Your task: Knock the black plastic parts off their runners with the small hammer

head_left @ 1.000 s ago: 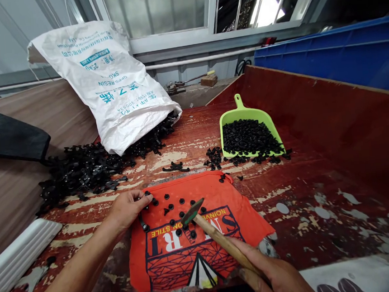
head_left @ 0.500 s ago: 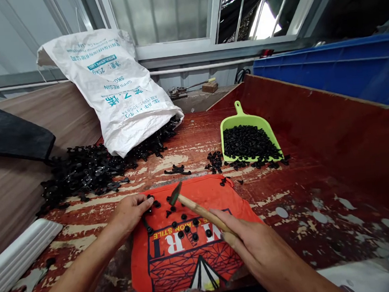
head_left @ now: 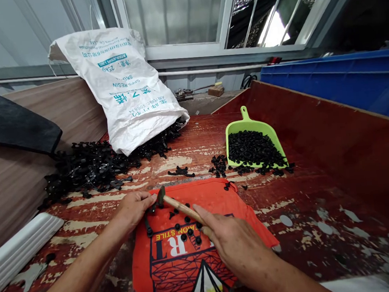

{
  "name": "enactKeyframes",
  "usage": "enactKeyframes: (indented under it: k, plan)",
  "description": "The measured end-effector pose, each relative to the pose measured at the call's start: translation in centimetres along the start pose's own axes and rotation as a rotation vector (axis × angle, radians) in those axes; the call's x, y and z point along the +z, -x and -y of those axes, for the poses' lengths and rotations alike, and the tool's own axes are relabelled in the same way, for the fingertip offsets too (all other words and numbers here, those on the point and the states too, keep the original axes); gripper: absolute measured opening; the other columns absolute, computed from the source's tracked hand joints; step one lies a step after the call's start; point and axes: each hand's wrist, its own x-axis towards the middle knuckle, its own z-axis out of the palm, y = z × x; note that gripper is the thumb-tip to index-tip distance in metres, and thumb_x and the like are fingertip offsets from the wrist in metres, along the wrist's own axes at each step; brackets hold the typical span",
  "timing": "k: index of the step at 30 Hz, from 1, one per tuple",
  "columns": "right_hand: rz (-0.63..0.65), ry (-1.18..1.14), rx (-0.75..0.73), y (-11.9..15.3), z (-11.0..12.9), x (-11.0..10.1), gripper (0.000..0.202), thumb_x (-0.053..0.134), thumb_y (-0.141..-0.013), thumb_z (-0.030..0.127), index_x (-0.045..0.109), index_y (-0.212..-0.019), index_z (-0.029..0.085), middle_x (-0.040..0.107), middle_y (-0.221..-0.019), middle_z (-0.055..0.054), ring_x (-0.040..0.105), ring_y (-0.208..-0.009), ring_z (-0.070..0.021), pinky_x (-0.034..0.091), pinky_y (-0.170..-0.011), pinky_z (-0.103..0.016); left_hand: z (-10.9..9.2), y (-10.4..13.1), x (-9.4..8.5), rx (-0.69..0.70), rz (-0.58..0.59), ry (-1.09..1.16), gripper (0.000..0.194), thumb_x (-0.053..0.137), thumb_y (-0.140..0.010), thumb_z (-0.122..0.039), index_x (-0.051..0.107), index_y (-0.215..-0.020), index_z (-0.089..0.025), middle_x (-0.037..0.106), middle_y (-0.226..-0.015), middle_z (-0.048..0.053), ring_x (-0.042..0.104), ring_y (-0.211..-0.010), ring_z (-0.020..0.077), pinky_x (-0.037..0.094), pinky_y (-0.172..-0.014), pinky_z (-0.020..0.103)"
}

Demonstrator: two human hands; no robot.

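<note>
My right hand (head_left: 226, 238) is wrapped round the wooden handle of a small hammer (head_left: 182, 208). The hammer's head is right beside the fingertips of my left hand (head_left: 137, 208). Those fingers are pinched on a black plastic part (head_left: 149, 216), mostly hidden by the hand and the hammer head. Both hands are over a folded orange cloth (head_left: 172, 279) with printed letters. Several small black round pieces (head_left: 190, 232) lie scattered on the cloth, between my hands.
A white sack (head_left: 128, 88) lies tipped at the back, with a heap of black parts (head_left: 84, 169) at its mouth. A green dustpan (head_left: 245, 125) full of small black pieces stands at right. A white ridged block (head_left: 23, 252) is at left; a wooden side board (head_left: 332, 129) bounds the right.
The hammer has moved left, its head now at my left fingertips. My right hand has moved left with it over the cloth. The camera view has shifted slightly.
</note>
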Motion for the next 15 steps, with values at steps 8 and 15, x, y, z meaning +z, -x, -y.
enactKeyframes:
  k: [8,15]
  plan:
    - [-0.077,-0.03,-0.028,0.3,0.8,0.2,0.057,0.041,-0.098,0.021,0.037,-0.154,0.025,0.076,-0.105,-0.01,0.073,-0.086,-0.0262,0.059,-0.074,-0.037,0.4,-0.3,-0.1,-0.01,-0.003,-0.017,0.036,0.074,-0.063,-0.053,0.07,-0.061,-0.017,0.066,-0.052,0.002,0.056,-0.049,0.0176,0.033,-0.049,0.025]
    - [-0.183,-0.036,-0.061,0.7,1.4,-0.2,0.057,0.038,-0.1,0.024,0.033,-0.156,0.024,0.075,-0.109,-0.012,0.073,-0.084,-0.0252,0.059,-0.073,-0.036,0.9,-0.3,-0.3,0.008,-0.02,-0.02,0.035,0.073,-0.064,-0.053,0.072,-0.064,-0.018,0.067,-0.054,0.001,0.057,-0.052,0.0182,0.034,-0.05,0.026]
